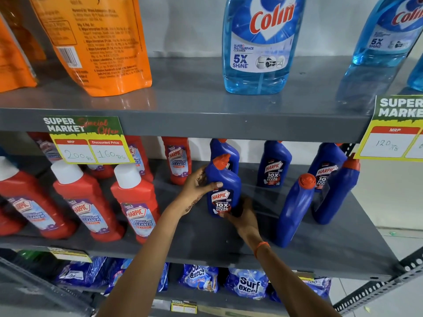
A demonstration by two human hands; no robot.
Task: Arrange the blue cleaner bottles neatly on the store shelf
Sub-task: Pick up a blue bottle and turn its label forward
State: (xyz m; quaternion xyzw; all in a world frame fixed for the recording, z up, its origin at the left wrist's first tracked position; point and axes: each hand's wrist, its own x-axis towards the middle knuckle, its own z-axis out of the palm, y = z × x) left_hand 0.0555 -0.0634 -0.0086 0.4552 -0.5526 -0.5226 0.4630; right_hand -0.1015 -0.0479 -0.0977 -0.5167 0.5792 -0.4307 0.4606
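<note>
Head view shows a blue Harpic bottle (pixel 223 188) upright on the grey middle shelf (pixel 206 239), held between both hands: the left hand (pixel 198 184) wraps its upper left side with the thumb across the front, and the right hand (pixel 240 213) grips its lower right corner. Just behind it stands another blue bottle (pixel 225 149), two more (pixel 274 163) (pixel 325 165) stand at the back right, and two turned blue bottles (pixel 295 209) (pixel 336 193) lean near the right edge. Red Harpic bottles (pixel 137 202) fill the shelf's left part, close beside the left forearm.
</note>
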